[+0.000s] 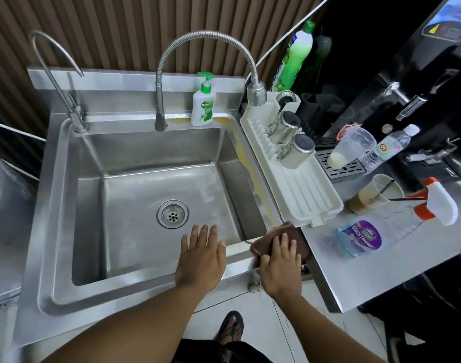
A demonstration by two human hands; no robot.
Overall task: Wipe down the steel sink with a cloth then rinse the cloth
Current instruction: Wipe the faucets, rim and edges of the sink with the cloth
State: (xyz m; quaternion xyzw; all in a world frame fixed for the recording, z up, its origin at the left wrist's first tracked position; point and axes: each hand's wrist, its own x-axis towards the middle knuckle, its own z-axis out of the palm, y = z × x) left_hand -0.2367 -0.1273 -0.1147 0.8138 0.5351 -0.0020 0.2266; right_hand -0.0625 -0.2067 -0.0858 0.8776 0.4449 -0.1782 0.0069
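The left hand hung palm-down over the front rim of the steel sink, fingers straight, slightly apart, holding nothing. The right hand pressed flat on the brown cloth at the rim's right corner, fingers straight

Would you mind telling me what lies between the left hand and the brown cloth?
In the head view, only the bare front rim of the sink separates the left hand from the brown cloth.
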